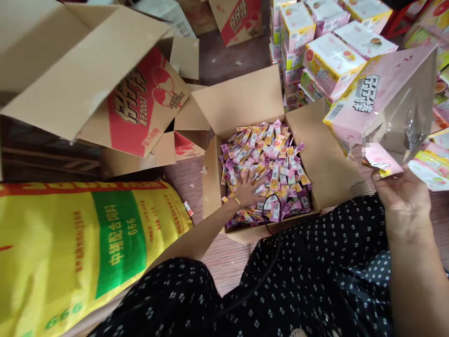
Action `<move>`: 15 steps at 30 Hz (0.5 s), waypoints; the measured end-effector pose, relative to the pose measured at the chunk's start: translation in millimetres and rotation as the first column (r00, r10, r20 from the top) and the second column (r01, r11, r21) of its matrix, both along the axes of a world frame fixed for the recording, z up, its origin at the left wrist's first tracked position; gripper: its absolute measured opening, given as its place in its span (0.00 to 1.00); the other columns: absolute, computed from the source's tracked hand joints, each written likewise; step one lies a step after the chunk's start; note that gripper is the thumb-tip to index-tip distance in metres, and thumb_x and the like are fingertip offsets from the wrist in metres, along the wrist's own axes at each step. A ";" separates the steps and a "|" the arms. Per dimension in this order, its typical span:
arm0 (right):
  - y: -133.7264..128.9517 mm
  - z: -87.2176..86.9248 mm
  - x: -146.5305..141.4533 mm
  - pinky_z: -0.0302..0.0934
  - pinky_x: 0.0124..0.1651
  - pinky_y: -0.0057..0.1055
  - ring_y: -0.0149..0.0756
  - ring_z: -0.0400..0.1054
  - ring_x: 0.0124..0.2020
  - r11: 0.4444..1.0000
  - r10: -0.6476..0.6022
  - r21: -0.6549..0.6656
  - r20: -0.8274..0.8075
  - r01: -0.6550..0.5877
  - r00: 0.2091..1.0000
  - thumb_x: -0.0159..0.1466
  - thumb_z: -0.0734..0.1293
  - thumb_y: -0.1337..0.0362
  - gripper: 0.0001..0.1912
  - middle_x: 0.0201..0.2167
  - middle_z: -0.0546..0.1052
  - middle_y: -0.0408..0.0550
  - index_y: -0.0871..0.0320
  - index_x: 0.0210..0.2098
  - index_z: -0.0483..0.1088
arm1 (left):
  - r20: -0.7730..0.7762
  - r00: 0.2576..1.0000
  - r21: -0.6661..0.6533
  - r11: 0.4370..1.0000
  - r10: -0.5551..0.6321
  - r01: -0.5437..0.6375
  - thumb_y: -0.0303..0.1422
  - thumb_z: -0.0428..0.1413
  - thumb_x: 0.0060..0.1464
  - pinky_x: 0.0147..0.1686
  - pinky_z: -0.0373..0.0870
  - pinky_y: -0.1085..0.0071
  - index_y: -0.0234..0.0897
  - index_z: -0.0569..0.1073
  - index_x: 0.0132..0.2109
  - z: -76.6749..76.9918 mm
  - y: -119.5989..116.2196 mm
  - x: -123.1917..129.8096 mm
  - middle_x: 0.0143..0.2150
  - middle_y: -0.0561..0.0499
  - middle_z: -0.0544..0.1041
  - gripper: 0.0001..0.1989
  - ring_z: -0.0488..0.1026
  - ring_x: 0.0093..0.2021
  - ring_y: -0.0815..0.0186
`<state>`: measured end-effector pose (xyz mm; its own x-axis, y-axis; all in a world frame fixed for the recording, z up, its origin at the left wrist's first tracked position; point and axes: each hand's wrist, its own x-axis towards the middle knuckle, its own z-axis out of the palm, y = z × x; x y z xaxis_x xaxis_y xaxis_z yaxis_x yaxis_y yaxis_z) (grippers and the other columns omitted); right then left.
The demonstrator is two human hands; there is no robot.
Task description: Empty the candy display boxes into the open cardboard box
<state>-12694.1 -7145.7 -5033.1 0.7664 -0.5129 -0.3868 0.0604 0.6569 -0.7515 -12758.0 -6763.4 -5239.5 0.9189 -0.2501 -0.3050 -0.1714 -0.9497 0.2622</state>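
Note:
My left hand (248,188) lies with its fingers spread on a heap of small pink, purple and yellow candy packets (275,154). The heap fills an open cardboard carton (242,96) on the floor between my knees, its flaps folded outward. On the right, my right hand (403,189) grips the lower edge of a pink and yellow display box (368,93). That box is tilted, and its open side shows a bare brown inside with a clear plastic window. Part of my right fingers is hidden behind the box's flap.
Stacked pink and yellow boxes (333,58) stand at the back right. Brown and red cartons (140,103) crowd the left, one with a large raised flap. A yellow and green sack (121,243) lies at lower left. A thin black cable (277,252) crosses my lap.

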 end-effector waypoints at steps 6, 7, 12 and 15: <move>-5.5 2.1 -9.5 0.67 0.26 0.20 0.26 0.66 0.29 1.000 -0.019 0.025 0.000 0.019 1.000 0.71 0.57 0.74 0.13 0.32 0.73 0.44 0.62 0.33 0.69 | -0.201 0.978 0.041 0.998 0.063 -0.056 0.49 0.64 0.53 0.67 0.51 0.35 0.55 0.50 0.76 9.1 21.4 -13.4 0.79 0.44 0.38 0.49 0.31 0.77 0.35; -6.8 2.1 -10.9 0.67 0.26 0.20 0.26 0.66 0.29 0.999 -0.011 0.033 0.017 0.011 1.000 0.71 0.57 0.74 0.13 0.32 0.73 0.45 0.62 0.33 0.69 | -0.221 0.974 0.017 0.998 0.055 -0.052 0.50 0.64 0.53 0.68 0.52 0.36 0.55 0.50 0.76 18.5 24.4 -8.7 0.79 0.44 0.38 0.49 0.32 0.77 0.35; -8.9 3.3 -15.6 0.67 0.30 0.23 0.29 0.68 0.34 0.999 -0.032 0.019 0.017 0.032 0.999 0.72 0.57 0.73 0.13 0.35 0.74 0.48 0.63 0.32 0.69 | 0.035 0.998 -0.083 0.995 -0.051 0.054 0.52 0.59 0.58 0.71 0.42 0.38 0.57 0.53 0.75 46.7 6.3 -4.0 0.79 0.48 0.36 0.42 0.35 0.77 0.38; -6.3 3.4 -14.7 0.66 0.30 0.21 0.26 0.65 0.31 0.995 -0.077 0.060 -0.001 0.077 0.997 0.72 0.57 0.74 0.15 0.30 0.71 0.44 0.63 0.28 0.65 | 0.009 0.978 -0.030 0.977 -0.209 0.210 0.55 0.59 0.57 0.69 0.33 0.29 0.64 0.56 0.72 27.3 -30.9 2.9 0.79 0.51 0.40 0.40 0.33 0.77 0.35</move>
